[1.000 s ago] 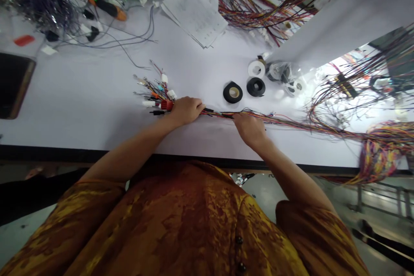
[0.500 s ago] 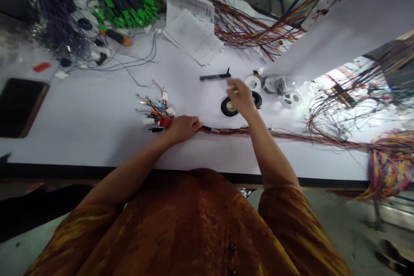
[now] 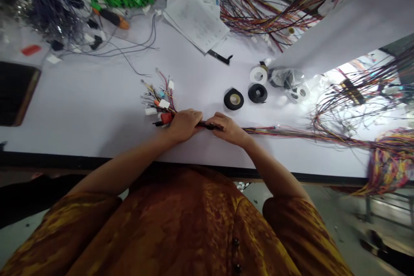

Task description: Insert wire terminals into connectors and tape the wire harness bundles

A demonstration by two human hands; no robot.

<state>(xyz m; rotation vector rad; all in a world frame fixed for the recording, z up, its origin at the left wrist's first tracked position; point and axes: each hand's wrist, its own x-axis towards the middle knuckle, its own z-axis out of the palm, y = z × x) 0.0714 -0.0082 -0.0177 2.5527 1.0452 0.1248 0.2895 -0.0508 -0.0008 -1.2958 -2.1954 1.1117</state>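
Head camera looks steeply down over table (image 3: 80, 108).

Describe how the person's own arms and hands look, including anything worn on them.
The left hand and the right hand are bare, with no gloves, rings or watch visible. The forearms are uncovered. The short sleeves are of shiny golden-brown patterned fabric, and dark buttons run down the garment's front.

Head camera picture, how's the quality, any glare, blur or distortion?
Head view: fisheye bends the white table edge; glare washes out around the clear plastic bag at frame right; left hand and right hand on the multicoloured wire bundle look sharp; the floor at lower right is smeared.
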